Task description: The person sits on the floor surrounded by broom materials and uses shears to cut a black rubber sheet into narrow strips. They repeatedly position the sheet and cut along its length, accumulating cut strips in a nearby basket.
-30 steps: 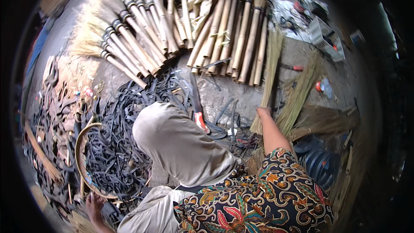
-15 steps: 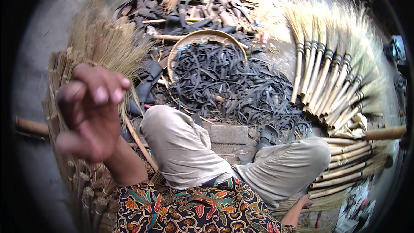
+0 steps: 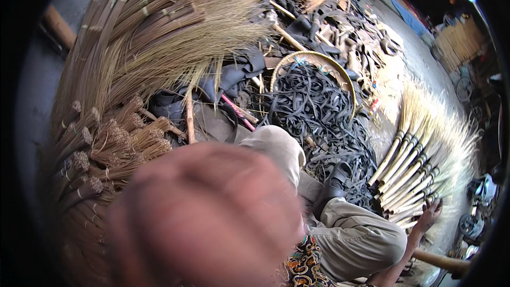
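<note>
While the left hand (image 3: 207, 212) fills the lower centre of the view, close to the lens and heavily blurred, the right hand (image 3: 432, 214) lies at the lower right, beside the fan of bamboo-handled brooms (image 3: 406, 172). These brooms lie with pale bristles spread outward to the upper right and dark bands where bristle meets handle; the right fingers are near the lowest of them, though whether they touch or close on one cannot be told. Blur likewise hides whether the left fingers are together or apart, and whether they hold anything. Beyond the left hand, to the left, lie bundles of dry stalks (image 3: 114, 138), cut ends showing, below a heap of long grass (image 3: 159, 32). Black strips (image 3: 313, 95) fill and surround a round woven tray (image 3: 323, 62) ahead of the knees.
</note>
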`<state>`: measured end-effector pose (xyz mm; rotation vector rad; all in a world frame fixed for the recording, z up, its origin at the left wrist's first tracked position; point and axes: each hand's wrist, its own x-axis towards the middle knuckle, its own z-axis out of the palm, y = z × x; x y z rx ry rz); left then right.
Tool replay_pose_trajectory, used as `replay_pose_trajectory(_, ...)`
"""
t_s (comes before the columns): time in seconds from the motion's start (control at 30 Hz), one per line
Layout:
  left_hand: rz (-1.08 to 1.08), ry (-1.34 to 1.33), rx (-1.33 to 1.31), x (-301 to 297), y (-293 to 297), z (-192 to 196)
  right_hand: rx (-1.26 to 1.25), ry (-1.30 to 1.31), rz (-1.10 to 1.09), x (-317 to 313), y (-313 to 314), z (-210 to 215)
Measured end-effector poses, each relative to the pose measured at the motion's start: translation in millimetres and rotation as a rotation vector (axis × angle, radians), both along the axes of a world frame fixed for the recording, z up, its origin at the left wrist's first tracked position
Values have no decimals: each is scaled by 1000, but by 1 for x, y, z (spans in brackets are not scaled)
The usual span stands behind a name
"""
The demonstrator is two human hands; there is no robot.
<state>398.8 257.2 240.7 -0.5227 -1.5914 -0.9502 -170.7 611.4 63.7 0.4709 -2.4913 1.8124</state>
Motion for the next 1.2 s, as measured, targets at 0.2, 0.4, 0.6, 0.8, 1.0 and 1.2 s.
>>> replay_pose_trajectory(0.2, 283, -92, 12, 18, 3, -5, 46, 342, 813, 189, -248, 127)
replay_pose_trajectory(0.4, 353, -36, 14, 1, -20, 19, 237, 439, 1262, 344, -368, 119)
replay_pose_trajectory(0.6, 467, -34, 239, -20, -13, 31, 555, 757, 1590, 367, -455, 44)
replay_pose_trajectory(0.8, 698, -48, 132, -22, 17, 25, 630, 857, 1687, 409, -525, -20)
replay_pose_trajectory(1.0, 1249, -319, 229, 116, 89, 24, 627, 849, 1824, 440, -527, -37)
replay_pose_trajectory(1.2, 1880, -1, 922, 289, 145, -43, 613, 721, 1874, 420, -508, -14)
